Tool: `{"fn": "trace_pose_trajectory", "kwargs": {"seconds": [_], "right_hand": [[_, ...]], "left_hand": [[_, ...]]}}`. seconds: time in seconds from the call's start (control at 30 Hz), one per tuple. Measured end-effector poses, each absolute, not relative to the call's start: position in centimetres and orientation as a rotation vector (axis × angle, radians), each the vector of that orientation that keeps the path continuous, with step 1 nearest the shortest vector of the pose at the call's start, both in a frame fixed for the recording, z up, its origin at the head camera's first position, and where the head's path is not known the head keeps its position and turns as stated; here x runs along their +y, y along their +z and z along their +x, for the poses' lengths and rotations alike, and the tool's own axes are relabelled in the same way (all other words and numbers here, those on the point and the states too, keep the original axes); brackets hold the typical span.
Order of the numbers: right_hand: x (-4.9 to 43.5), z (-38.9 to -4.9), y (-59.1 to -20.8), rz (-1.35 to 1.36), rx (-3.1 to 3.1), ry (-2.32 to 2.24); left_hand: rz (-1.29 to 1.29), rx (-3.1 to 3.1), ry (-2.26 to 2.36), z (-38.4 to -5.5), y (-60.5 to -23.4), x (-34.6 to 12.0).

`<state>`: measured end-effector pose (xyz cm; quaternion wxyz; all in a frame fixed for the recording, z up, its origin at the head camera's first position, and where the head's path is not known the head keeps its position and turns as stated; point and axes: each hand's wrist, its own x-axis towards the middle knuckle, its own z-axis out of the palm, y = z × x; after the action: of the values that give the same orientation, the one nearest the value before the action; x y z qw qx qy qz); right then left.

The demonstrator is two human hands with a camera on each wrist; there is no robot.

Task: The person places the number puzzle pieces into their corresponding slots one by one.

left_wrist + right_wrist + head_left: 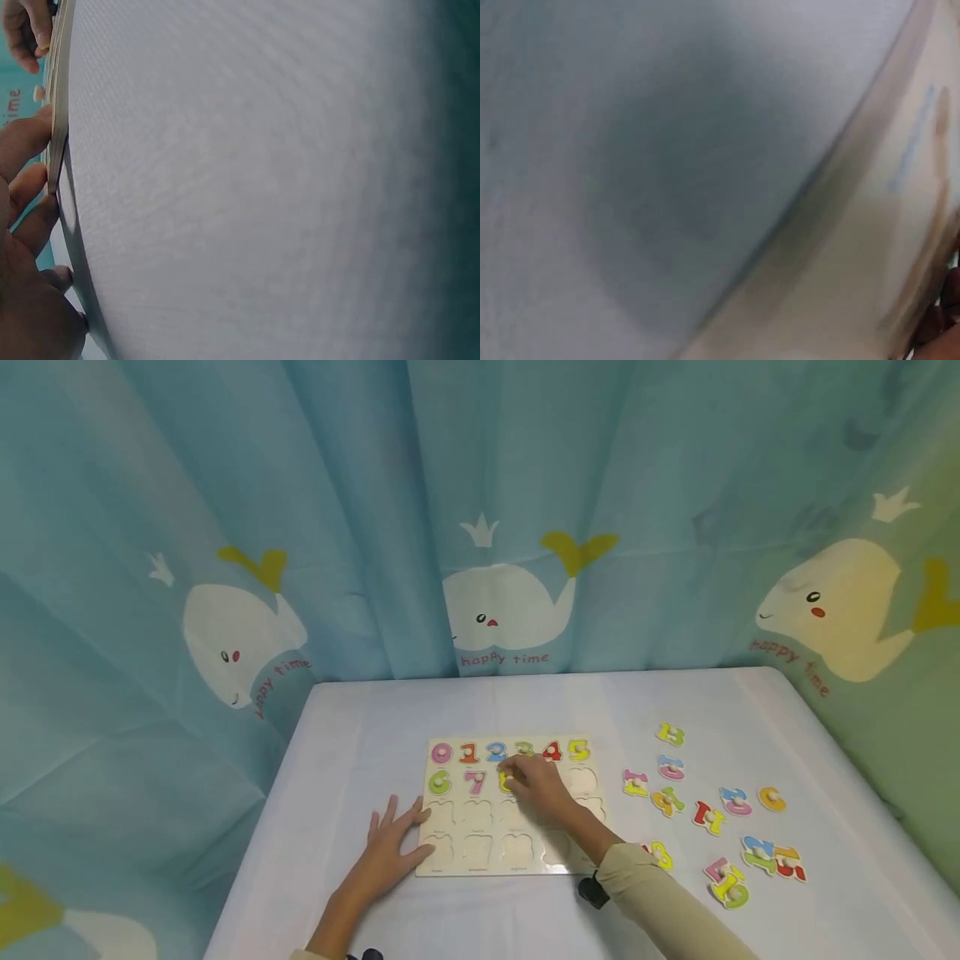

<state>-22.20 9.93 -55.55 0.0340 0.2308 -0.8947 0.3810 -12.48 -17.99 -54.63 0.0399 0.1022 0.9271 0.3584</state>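
Note:
A wooden number puzzle board (497,875) lies on the table, with the pieces 0 to 7 seated in its upper rows. My right hand (540,785) reaches over the second row and pinches a yellow number 8 piece (506,782) at its slot; the hand partly covers it. In the left wrist view, the right fingertips (43,45) close on a small knob over the board. My left hand (390,852) spreads along the board's left edge, its thumb and forefinger touching the rim. The right wrist view is blurred, with a little of the hand at its right edge.
Several loose number pieces lie right of the board, among them a yellow-green 13 (671,734), a red-and-yellow 11 (708,817) and an orange piece (772,799). Some overlap, such as the 15 (791,864). A whale-print curtain (360,527) hangs behind the white table (360,718).

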Motion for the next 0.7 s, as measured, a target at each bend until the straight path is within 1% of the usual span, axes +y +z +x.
{"fn": "trace_pose_trajectory", "kwargs": {"seconds": [0.13, 0.23, 0.3, 0.47, 0.7], "right_hand": [[10.5, -22.1, -55.2, 0.654, -2.760, 1.307], [11.4, -22.1, -54.7, 0.564, -2.696, 1.394], [12.4, -22.1, -54.1, 0.479, -2.656, 1.371], [16.3, -22.0, -53.1, 0.278, -2.642, 1.292], [22.4, -21.4, -52.9, 0.061, -2.708, 1.152]], "left_hand": [[0.320, 2.837, 1.108, -12.5, -54.9, -17.9], [0.314, 2.836, 1.113, -12.5, -54.9, -17.9], [0.308, 2.834, 1.104, -12.6, -54.8, -17.9], [0.300, 2.822, 1.098, -12.7, -54.8, -18.0], [0.302, 2.817, 1.112, -12.5, -54.7, -18.0]]}}
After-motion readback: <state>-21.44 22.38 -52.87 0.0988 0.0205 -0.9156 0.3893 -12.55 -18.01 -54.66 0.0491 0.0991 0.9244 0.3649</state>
